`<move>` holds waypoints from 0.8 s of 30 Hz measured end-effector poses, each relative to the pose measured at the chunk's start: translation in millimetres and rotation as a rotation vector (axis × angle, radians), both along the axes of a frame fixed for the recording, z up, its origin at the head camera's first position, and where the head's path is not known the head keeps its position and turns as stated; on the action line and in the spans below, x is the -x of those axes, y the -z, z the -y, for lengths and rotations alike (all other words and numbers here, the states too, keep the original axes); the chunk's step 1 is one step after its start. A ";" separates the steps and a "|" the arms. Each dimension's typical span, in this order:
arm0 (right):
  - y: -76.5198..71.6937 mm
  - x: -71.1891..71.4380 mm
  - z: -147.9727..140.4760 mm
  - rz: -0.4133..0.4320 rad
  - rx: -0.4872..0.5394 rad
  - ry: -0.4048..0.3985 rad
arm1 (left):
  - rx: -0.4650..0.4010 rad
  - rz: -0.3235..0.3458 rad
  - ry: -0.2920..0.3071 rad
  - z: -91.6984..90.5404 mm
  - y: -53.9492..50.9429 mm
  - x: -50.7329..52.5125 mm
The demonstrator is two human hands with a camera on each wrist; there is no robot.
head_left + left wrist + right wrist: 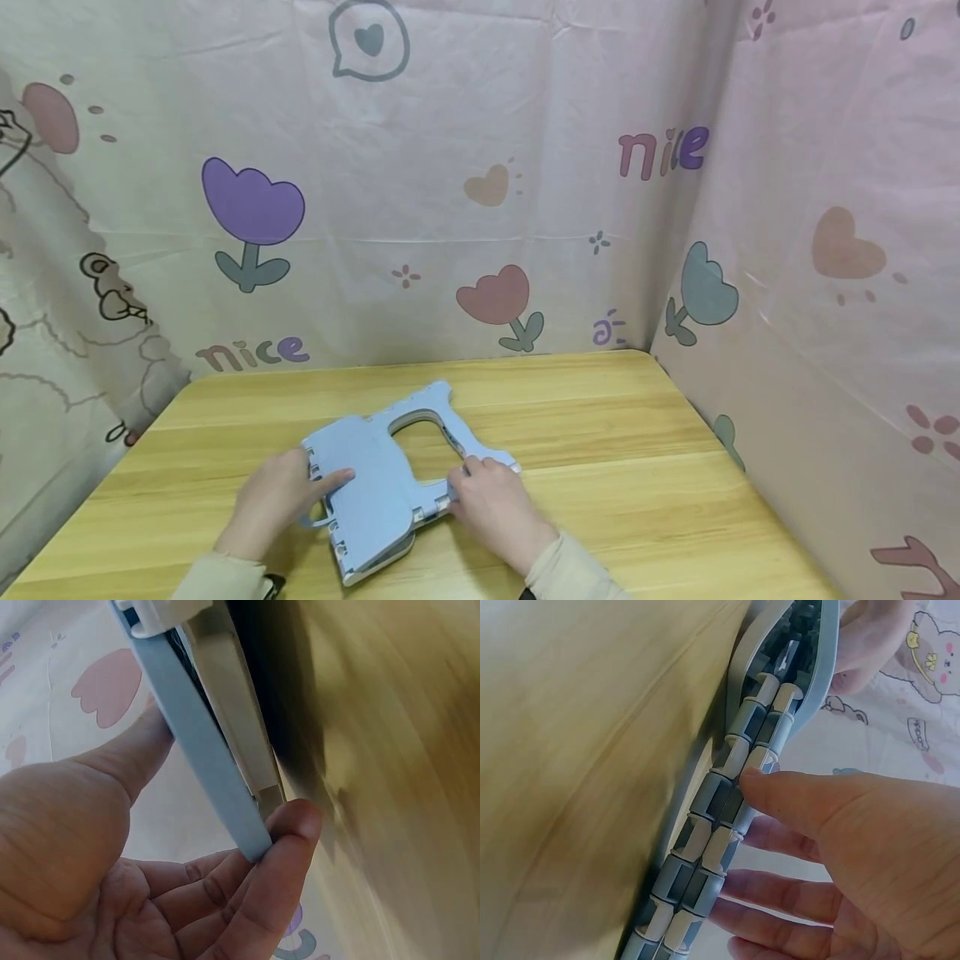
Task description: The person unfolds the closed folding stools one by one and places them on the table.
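A light blue plastic folding stool (369, 487) lies folded nearly flat and at an angle on the table, its legs framing an arched opening. My left hand (277, 496) holds its left end, thumb across the top panel. In the left wrist view the fingertips (296, 821) wrap the lower edge of the blue panel (202, 750). At the near leg edge, my right hand (498, 508) grips the stool. The right wrist view has the thumb (780, 796) pressed on a row of white and grey-blue hinges (705, 825), with the fingers behind.
The wood-grain table (637, 467) extends around the stool on every side. Behind it hangs a pale curtain (390, 167) printed with flowers and hearts, which also runs along both sides. A small loop handle (318, 522) sticks out of the stool's left end.
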State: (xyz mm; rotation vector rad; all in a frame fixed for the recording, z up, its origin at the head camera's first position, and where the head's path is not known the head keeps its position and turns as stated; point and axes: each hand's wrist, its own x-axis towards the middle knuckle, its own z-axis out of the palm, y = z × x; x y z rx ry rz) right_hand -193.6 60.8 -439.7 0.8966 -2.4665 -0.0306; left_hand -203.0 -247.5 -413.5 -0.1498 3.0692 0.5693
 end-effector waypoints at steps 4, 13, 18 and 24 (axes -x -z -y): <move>0.2 0.9 -6.6 0.008 0.007 0.005 | -0.011 -0.005 0.007 -6.2 0.3 2.2; -0.2 -1.3 -19.6 0.024 0.020 0.019 | -0.035 -0.002 0.006 -17.9 1.4 4.8; -1.5 -3.5 -26.2 0.041 0.042 0.040 | -0.037 -0.015 0.020 -24.6 1.5 5.2; -2.2 -3.7 -33.0 0.087 0.064 0.057 | -0.046 -0.018 0.028 -30.2 3.4 6.5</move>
